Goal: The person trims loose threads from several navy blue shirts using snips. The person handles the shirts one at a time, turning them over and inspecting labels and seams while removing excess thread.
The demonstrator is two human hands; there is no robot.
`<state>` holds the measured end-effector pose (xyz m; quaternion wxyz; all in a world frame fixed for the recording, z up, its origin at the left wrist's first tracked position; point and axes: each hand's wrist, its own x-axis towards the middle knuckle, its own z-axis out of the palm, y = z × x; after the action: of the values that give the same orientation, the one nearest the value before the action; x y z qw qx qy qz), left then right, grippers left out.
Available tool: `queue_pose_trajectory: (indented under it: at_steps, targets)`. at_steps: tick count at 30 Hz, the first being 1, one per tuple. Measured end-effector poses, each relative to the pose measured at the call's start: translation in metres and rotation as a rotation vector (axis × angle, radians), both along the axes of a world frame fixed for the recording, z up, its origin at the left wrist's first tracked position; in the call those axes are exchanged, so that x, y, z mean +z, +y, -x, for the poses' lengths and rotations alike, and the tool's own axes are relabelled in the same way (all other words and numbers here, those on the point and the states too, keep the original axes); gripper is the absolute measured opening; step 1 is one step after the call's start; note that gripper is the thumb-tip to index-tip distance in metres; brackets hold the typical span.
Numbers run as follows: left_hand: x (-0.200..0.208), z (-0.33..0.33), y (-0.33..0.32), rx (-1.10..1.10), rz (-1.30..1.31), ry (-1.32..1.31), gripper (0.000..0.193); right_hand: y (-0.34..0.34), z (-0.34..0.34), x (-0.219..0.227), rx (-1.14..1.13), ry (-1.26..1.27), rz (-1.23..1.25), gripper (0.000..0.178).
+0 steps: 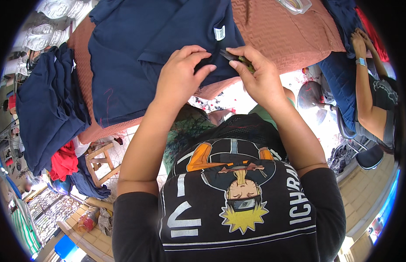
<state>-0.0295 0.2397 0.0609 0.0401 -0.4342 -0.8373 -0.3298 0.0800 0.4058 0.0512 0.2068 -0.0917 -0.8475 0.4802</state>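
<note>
Right hand (260,74) is gripping small thread snips (229,55), blades pointing left over the navy garment (120,56). Left hand (180,72) is hovering nearby, thumb and forefinger parted; can't tell if it's pinching thread. Garment is lying on the brown-covered table (290,41), white label (219,33) showing. More navy garments (50,109) are draping at left; co-worker (368,96) is standing right.

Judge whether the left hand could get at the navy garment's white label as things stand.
Probably yes: the white label lies uncovered ahead and right of the left hand; thread snips in the right hand don't block it.
</note>
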Motion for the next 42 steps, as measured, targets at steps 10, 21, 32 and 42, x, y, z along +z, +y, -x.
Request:
queue_pose_trajectory:
  at_steps: [10, 21, 32, 42]
  targets:
    - [-0.001, 0.0, -0.003, 0.154, -0.196, -0.528, 0.013, -0.002, -0.002, -0.017, 0.028, 0.006, 0.106, 0.023]
    - [0.013, 0.014, -0.013, -0.06, -0.089, -0.425, 0.023, -0.003, -0.003, -0.014, 0.032, 0.026, 0.089, 0.022]
    - [0.007, 0.012, -0.002, 0.045, 0.078, -0.379, 0.013, -0.01, 0.004, -0.002, 0.084, -0.025, 0.062, 0.018]
    - [0.009, 0.012, -0.002, 0.045, 0.059, -0.442, 0.015, -0.006, 0.01, 0.01, 0.144, -0.092, -0.095, 0.019]
